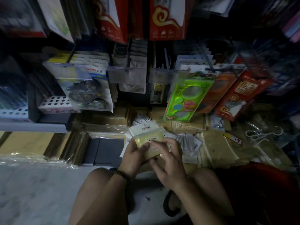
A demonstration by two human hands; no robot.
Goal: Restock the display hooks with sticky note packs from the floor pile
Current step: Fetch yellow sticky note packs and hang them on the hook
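Sticky note packs (148,140): we hold a small stack of pale yellow packs in clear wrap just below the middle of the frame, above our knees. The print on the top label is too blurred to read.
Left hand (134,154): it grips the stack from the left, fingers curled under it and thumb lying on top.
Right hand (169,159): it clasps the near right end of the stack, with bent fingers laid over its top.
Bracelet (122,173): dark beads circle our left wrist.
Floor pile (188,143): white packs lie fanned just right of our hands, with more just above them.
Wrapped bundles (103,125): brown stacks under shiny film lie on the floor at centre left.
Display hooks (129,61): dark prongs jut out at upper centre, and blurred packets hang on them.
Tag holders (127,75): clear plates hang at the hook tips.
Green stencil pack (188,98): it hangs tilted at centre right.
Red packs (241,95): these hang beside it, further right.
Loose wire hooks (259,135): a pale tangle lies at the right edge.
Floor (32,192): pale grey, at lower left.
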